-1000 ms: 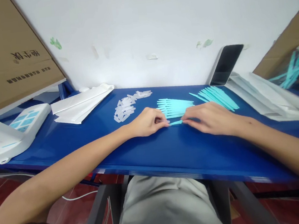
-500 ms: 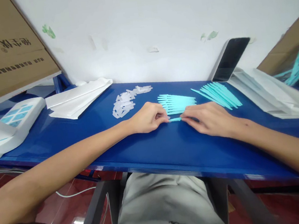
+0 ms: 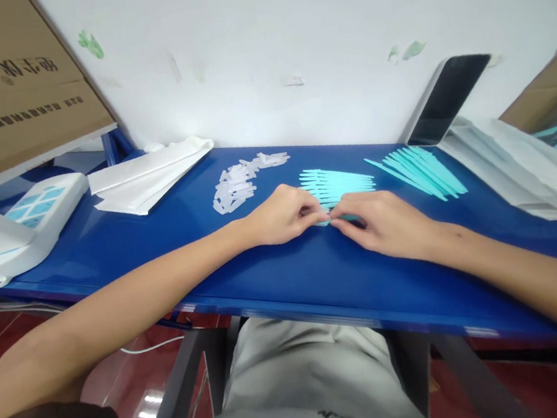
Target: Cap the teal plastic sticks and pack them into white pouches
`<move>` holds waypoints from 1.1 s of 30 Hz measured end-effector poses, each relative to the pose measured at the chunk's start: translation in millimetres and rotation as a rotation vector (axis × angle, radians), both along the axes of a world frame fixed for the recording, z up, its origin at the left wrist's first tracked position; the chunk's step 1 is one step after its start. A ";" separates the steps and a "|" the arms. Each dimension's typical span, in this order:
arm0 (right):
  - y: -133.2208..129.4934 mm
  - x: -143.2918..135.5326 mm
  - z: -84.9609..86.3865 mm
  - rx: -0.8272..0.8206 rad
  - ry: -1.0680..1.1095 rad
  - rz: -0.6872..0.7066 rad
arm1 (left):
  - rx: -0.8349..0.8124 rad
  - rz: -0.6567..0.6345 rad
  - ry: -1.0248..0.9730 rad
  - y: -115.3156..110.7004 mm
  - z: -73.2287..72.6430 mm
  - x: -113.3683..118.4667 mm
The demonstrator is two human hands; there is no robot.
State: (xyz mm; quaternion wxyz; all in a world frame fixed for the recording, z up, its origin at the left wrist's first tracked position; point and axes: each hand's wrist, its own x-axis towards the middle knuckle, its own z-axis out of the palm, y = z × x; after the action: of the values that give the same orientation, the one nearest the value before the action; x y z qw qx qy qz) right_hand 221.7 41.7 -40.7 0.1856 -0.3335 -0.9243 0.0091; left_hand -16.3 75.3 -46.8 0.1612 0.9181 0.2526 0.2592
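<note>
My left hand (image 3: 286,215) and my right hand (image 3: 388,222) meet over the middle of the blue table, thumb and forefinger pinched on each. Between the fingertips is a thin turquoise stick (image 3: 324,223), mostly covered by the fingers. Whether a small clear piece is also in the left pinch, I cannot tell. Just behind the hands lies a row of turquoise sticks (image 3: 338,181) side by side, partly hidden by the right fingers. Off to the left is a loose pile of small translucent white pieces (image 3: 234,188). A second bunch of turquoise sticks (image 3: 422,169) fans out beyond my right hand.
On the left stand a white device with blue panels (image 3: 37,213), folded white paper (image 3: 147,180) and a cardboard box (image 3: 23,137). A phone (image 3: 450,102) leans on the wall at right, beside white plastic bags (image 3: 511,176). The blue table's (image 3: 287,288) front edge is near my lap.
My right fingertips have moved left along the stick, almost meeting the left ones, so less of the stick shows. The camera view has shifted slightly.
</note>
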 end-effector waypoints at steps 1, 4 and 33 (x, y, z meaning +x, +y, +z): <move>-1.1 0.9 1.0 0.005 0.012 0.005 | 0.024 0.004 0.004 -0.5 1.4 -0.3; -4.8 4.7 5.2 0.083 -0.027 0.022 | 0.123 0.067 0.011 -0.3 6.9 -4.3; 23.6 38.0 17.6 0.017 -0.204 -0.245 | 0.064 0.001 0.289 2.1 14.6 -20.2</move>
State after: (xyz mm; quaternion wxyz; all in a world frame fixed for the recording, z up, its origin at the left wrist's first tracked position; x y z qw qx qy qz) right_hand 259.7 65.2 -23.0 0.0932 -0.4415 -0.8907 -0.0556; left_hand -36.5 77.3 -32.1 0.0939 0.9505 0.2652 0.1321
